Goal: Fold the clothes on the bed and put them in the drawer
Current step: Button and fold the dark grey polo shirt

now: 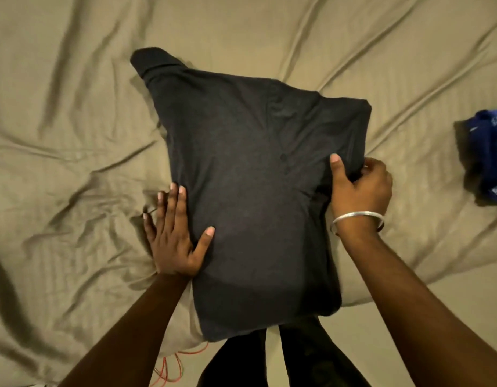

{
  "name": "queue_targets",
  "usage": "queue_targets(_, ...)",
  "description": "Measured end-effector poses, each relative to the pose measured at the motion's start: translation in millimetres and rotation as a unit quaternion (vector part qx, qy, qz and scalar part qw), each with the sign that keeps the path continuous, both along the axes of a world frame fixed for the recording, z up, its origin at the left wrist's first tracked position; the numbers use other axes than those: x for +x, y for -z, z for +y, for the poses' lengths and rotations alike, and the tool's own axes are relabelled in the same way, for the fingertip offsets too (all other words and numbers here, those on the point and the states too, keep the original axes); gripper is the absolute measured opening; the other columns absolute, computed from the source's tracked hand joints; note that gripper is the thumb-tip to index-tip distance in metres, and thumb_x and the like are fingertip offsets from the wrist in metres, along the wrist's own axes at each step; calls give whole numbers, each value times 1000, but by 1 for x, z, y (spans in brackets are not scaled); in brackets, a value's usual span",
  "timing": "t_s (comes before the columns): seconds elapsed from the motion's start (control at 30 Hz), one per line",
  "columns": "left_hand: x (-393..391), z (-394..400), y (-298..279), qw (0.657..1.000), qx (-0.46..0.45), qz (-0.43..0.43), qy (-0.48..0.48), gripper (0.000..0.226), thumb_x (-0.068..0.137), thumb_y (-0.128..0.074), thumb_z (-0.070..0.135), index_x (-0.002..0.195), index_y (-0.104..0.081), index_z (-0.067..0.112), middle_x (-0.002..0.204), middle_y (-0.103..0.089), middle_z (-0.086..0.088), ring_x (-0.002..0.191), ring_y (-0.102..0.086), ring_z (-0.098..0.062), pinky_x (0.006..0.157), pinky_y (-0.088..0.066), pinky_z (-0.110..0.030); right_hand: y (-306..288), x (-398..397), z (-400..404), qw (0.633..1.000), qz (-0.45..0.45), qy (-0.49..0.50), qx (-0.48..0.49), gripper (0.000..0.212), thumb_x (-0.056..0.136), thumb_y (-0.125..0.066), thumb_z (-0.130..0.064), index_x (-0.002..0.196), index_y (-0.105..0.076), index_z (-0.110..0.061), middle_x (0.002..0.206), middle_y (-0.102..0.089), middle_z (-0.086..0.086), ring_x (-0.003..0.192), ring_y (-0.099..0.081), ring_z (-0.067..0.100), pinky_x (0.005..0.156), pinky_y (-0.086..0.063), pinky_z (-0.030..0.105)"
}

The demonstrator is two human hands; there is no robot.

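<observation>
A dark grey shirt [250,191], half-folded, is being worked on the tan bed [74,107] near its front edge. Left hand [174,233] is being pressed flat, fingers straight, on the shirt's left edge; right hand [359,188] is pinching the right-side fold. Risks: the fold could be sprung open if the pinch is eased, & the sleeve sticking out top-left could be left untucked. Fabric is looking soft, matte, lightly creased.

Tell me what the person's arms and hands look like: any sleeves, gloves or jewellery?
Both forearms are bare, with no sleeves in view and no gloves. The right hand has a plain silver-coloured bangle round the wrist. The left hand shows no ring, watch or band. The fingernails are short and unpainted. Nothing else is worn on either arm as far as the head view shows.
</observation>
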State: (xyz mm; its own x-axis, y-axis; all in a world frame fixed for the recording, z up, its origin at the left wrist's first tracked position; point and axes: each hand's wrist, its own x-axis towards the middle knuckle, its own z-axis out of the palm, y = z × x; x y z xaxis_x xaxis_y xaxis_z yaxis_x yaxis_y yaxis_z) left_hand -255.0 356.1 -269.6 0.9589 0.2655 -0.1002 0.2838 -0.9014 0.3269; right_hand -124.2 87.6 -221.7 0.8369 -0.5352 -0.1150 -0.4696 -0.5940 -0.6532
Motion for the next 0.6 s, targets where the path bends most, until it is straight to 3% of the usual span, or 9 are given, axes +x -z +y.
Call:
queue_targets(0.13, 0, 0, 2, 1000, 7, 22, 2, 85, 84, -37, 63, 157, -21, 21, 164, -17, 2, 152, -10, -20, 119, -8, -55, -8, 32, 6, 993, 90, 35, 64, 54, 76, -78, -45, 108, -63, -5, 108, -69, 12, 101, -63, 34, 83, -49, 35)
queue_targets(0.27, 2, 1, 5, 1000, 2, 27, 3, 85, 84, -36, 63, 157, -19, 22, 164, -15, 2, 152, -8, -21, 119, -5, -53, -17, 36, 3, 992, 51, 51, 104, 23, 81, -75, -27, 91, -56, -18, 80, -62, -5, 85, -63, 25, 78, -49, 30)
queue_targets(0.33, 2, 1, 6, 1000, 0, 26, 2, 85, 84, -36, 63, 157, -18, 22, 164, -15, 2, 152, -8, -21, 119, -3, -52, -22, 33, 5, 992, 48, 35, 112, 27, 82, -75, -24, 99, -55, -20, 78, -57, -12, 80, -59, 19, 78, -48, 28)
queue_targets(0.4, 2, 1, 7, 1000, -1, 25, 2, 85, 84, -35, 64, 157, -17, 23, 164, -14, 3, 152, -8, -20, 119, -3, -52, -26, 29, 10, 990, 70, 34, 114, 36, 78, -79, -23, 108, -59, -16, 87, -62, -7, 81, -58, 18, 78, -46, 26)
queue_targets(0.5, 2, 1, 9, 1000, -1, 25, 2, 85, 84, -35, 64, 157, -16, 24, 164, -12, 4, 152, -5, -18, 119, 1, -50, -32, 22, 17, 997, 51, 35, 51, 29, 77, -78, -21, 104, -69, -15, 94, -70, 2, 86, -65, 24, 76, -49, 28)
queue_targets(0.6, 2, 1, 10, 1000, -1, 26, 4, 85, 84, -34, 64, 157, -16, 24, 164, -9, 7, 152, -4, -18, 119, 2, -49, -41, 13, 31, 998, 10, 9, -53, 29, 82, -69, -23, 112, -72, -23, 102, -71, 6, 91, -66, 31, 74, -48, 33)
